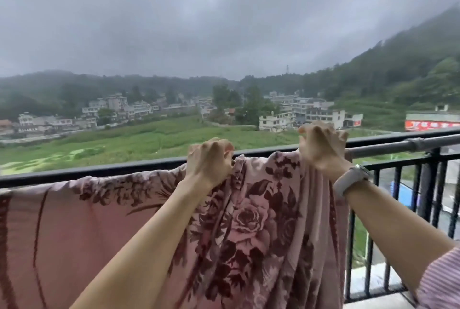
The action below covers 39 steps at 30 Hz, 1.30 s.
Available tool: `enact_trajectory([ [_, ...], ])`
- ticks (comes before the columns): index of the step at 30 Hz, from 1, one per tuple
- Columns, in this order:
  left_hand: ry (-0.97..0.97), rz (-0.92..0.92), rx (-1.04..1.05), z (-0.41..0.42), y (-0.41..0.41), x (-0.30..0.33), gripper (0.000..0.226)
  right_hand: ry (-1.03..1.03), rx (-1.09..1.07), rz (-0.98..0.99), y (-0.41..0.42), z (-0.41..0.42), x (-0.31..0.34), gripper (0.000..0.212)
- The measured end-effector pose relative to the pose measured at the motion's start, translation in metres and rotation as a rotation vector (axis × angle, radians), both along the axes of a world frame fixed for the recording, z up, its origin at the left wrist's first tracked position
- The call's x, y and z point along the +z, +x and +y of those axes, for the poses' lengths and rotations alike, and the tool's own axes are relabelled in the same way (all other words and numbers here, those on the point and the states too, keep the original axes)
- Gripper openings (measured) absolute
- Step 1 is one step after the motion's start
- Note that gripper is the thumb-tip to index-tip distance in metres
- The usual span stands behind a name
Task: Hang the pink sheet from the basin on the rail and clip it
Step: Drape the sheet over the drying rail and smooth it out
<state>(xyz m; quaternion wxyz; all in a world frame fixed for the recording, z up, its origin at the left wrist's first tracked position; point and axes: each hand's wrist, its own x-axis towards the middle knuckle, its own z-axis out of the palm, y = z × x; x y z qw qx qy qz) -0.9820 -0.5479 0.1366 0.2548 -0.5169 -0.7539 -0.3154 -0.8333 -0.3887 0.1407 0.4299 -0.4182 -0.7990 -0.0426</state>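
Spreading step: left hand (209,159) and right hand (321,147) both grip the pink sheet (249,209) atop the rail (388,148) (bunched towards its right end); best drawn flat before clipping.

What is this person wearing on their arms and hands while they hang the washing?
Both hands are bare, with no gloves or rings that I can make out. The right hand has a pale grey wristband, likely a watch, at its wrist, and a pink striped sleeve sits high on that arm. The left hand and forearm show nothing worn.
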Motion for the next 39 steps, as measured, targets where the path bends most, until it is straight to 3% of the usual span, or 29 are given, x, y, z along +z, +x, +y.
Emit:
enact_trajectory([
  [3,0.133,-0.008,-0.064,-0.013,-0.002,-0.016,0.018,0.077,0.314,-0.018,-0.004,-0.022,-0.014,0.028],
  [7,0.069,0.020,-0.047,-0.035,-0.010,-0.027,0.022,0.172,0.557,-0.151,-0.031,-0.058,-0.034,0.034],
  [14,0.079,0.069,0.073,-0.063,-0.036,-0.043,0.022,0.121,0.547,-0.052,-0.038,-0.056,-0.051,0.029],
  [22,-0.004,0.163,0.009,-0.023,-0.013,-0.045,0.039,0.226,0.518,-0.012,-0.036,-0.042,-0.050,0.005],
  [30,0.140,0.166,0.004,0.020,0.019,-0.035,0.009,0.153,0.484,0.204,0.000,0.009,-0.032,0.012],
  [34,0.271,0.082,0.023,0.063,0.057,-0.014,0.013,0.169,0.432,0.302,0.021,0.049,-0.004,0.014],
  [36,0.178,0.045,0.078,0.084,0.071,-0.011,0.014,0.147,0.408,0.329,0.033,0.070,0.001,0.014],
  [39,0.046,-0.108,0.184,0.095,0.079,-0.018,0.021,0.051,0.575,0.217,0.053,0.095,-0.023,0.013],
])
